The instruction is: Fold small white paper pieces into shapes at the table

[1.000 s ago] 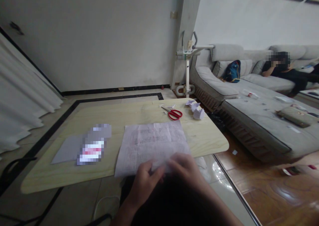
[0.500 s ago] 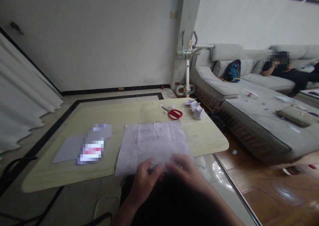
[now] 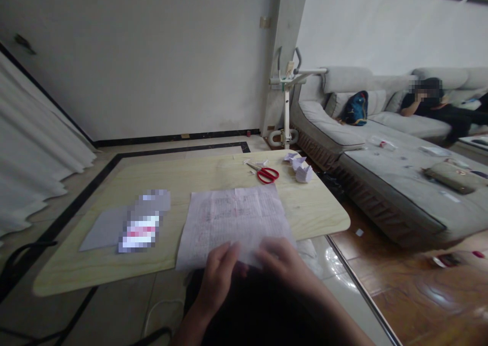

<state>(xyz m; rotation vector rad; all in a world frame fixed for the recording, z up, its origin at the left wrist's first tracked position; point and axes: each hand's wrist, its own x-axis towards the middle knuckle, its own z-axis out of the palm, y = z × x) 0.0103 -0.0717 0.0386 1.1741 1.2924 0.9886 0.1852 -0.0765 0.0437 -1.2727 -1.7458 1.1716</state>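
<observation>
A large creased sheet of printed paper (image 3: 232,219) lies on the pale wooden table (image 3: 305,209), its near side reaching the table edge. At that near side is my left hand (image 3: 221,272), its fingers bent and pressed together; whatever they grip is hidden. My right hand (image 3: 282,262) is over the sheet's near right part, its fingers smeared by motion. The two hands are a little apart. Beyond the sheet lie red-handled scissors (image 3: 267,174) with small paper scraps (image 3: 261,163) around the blades. Several folded white paper pieces (image 3: 303,173) stand at the table's far right.
Left on the table are a plain paper sheet (image 3: 101,229) and a lit, pixelated object (image 3: 139,231). A grey sofa (image 3: 396,193) with a backpack (image 3: 356,108) and bag (image 3: 452,176) stands to the right, where a person (image 3: 438,107) reclines. White exercise equipment (image 3: 286,102) stands behind.
My hands have drawn slightly apart over the near edge of the printed sheet, the left one shifting left. The sheet, scissors and folded pieces stay where they were.
</observation>
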